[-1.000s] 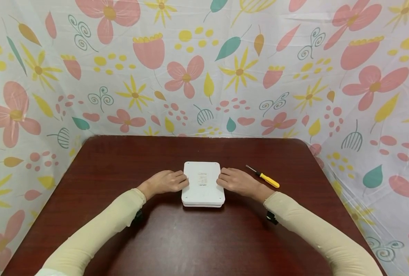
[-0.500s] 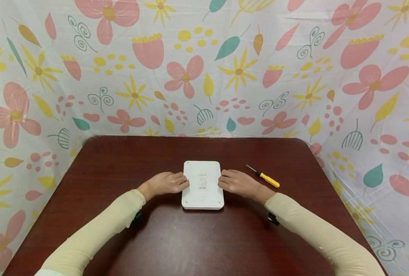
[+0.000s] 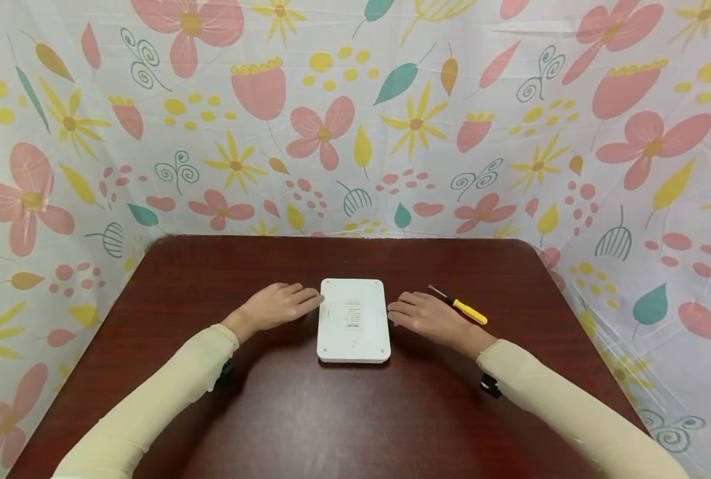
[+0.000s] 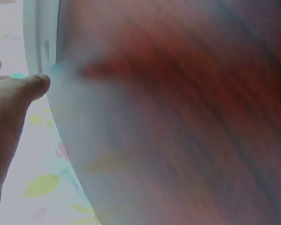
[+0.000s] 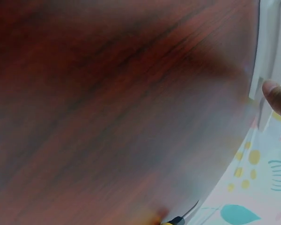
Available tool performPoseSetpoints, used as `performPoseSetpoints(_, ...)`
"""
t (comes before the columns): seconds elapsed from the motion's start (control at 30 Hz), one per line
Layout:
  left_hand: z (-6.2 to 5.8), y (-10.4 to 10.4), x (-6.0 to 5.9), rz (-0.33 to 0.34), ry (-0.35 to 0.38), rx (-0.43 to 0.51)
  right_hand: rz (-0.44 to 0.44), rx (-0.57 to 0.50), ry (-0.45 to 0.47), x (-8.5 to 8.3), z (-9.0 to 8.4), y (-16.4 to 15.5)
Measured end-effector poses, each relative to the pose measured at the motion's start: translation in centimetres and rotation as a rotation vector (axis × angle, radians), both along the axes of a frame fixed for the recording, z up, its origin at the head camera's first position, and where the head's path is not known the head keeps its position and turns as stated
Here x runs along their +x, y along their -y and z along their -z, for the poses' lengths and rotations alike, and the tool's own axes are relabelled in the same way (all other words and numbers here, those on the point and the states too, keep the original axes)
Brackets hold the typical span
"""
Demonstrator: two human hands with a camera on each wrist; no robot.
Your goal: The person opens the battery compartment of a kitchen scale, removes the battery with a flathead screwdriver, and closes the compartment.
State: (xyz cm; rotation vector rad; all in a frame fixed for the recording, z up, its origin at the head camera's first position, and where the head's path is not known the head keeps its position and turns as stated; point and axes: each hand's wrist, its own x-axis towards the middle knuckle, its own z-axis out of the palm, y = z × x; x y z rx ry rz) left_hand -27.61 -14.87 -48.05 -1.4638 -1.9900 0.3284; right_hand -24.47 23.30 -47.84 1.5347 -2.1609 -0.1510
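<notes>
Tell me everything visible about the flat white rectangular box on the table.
The flat, white, plastic-looking rectangular box has rounded corners, a small grey spot near each corner, and a printed label too small to read. It lies flat on the dark red-brown table, long sides running from near to far. The left hand and right hand are at its long sides; whether either touches it is unclear.

Evenly bright in the head view, with soft glare on the bench [image 3: 331, 409]; dimmer, hazy, blurred in both wrist views.
</notes>
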Motion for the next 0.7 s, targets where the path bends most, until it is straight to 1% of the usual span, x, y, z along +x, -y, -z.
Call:
performPoseSetpoints(0.07, -0.2, 0.5, -0.3, -0.035, 0.033, 0.031, 0.016, -0.034, 0.028, 0.3, -0.2, -0.3)
performPoseSetpoints(0.13, -0.3, 0.8, -0.7, -0.067, 0.080, 0.085, 0.032, -0.068, 0.050, 0.6, -0.5, -0.5)
performPoseSetpoints(0.23, -0.5, 0.9, -1.1, -0.126, 0.177, 0.202, 0.076, -0.133, 0.086, 1.3, -0.8, -0.6)
performPoseSetpoints(0.33, -0.8, 0.6, -1.3, -0.215, 0.310, 0.320, 0.135, -0.219, 0.147, 2.2, -1.0, -0.6)
performPoseSetpoints(0.43, -1.2, 0.1, -1.4, -0.334, 0.515, 0.409, 0.210, -0.311, 0.228, 3.2, -1.0, -0.4)
performPoseSetpoints(0.53, -1.5, -0.6, -1.7, -0.447, 0.754, 0.493, 0.314, -0.400, 0.337, 4.3, -1.1, 0.1)
performPoseSetpoints(0.6, -1.5, -1.0, -2.1, -0.492, 0.904, 0.551, 0.406, -0.464, 0.441, 5.1, -1.1, 0.6)
performPoseSetpoints(0.7, -1.3, -1.7, -2.5, -0.530, 1.088, 0.641, 0.548, -0.571, 0.626, 6.0, -1.2, 1.3)
